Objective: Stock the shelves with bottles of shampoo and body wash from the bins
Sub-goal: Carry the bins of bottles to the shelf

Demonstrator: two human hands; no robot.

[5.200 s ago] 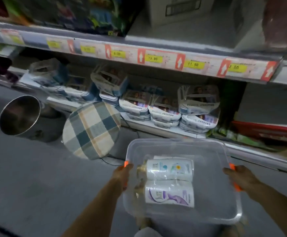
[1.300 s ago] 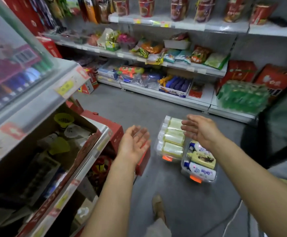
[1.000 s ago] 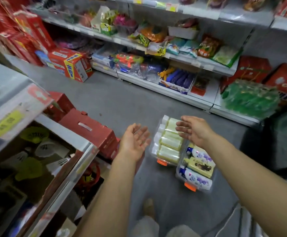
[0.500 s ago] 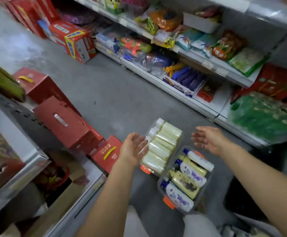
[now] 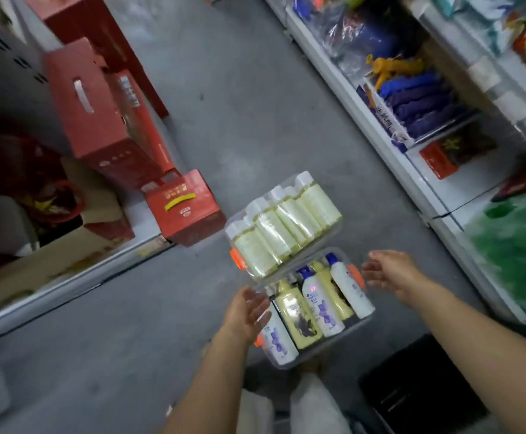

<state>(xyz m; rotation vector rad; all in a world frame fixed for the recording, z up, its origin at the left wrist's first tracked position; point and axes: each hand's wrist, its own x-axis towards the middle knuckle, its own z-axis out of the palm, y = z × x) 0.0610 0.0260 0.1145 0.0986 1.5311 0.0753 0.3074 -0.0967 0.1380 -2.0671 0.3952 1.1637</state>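
Two clear plastic bins with orange latches sit side by side on the grey floor. The far bin [image 5: 333, 228] holds several pale yellow bottles [image 5: 286, 227] with white caps. The near bin [image 5: 368, 317] holds several white, purple-printed and yellow bottles [image 5: 316, 303] lying flat. My left hand [image 5: 247, 311] is open, fingers spread, at the near bin's left edge. My right hand [image 5: 390, 272] is open just beside that bin's right orange latch [image 5: 353, 275], palm facing the bin. Neither hand holds anything.
Red gift boxes [image 5: 105, 111] stand along the left shelf base, a smaller red box [image 5: 186, 208] close to the far bin. A white shelf unit [image 5: 412, 170] with blue packs and green goods runs along the right. A dark crate [image 5: 424, 389] lies at the lower right.
The view has tilted further down over the bins. Both hands have dropped lower and closer, now flanking the near bin instead of hovering above the pair.
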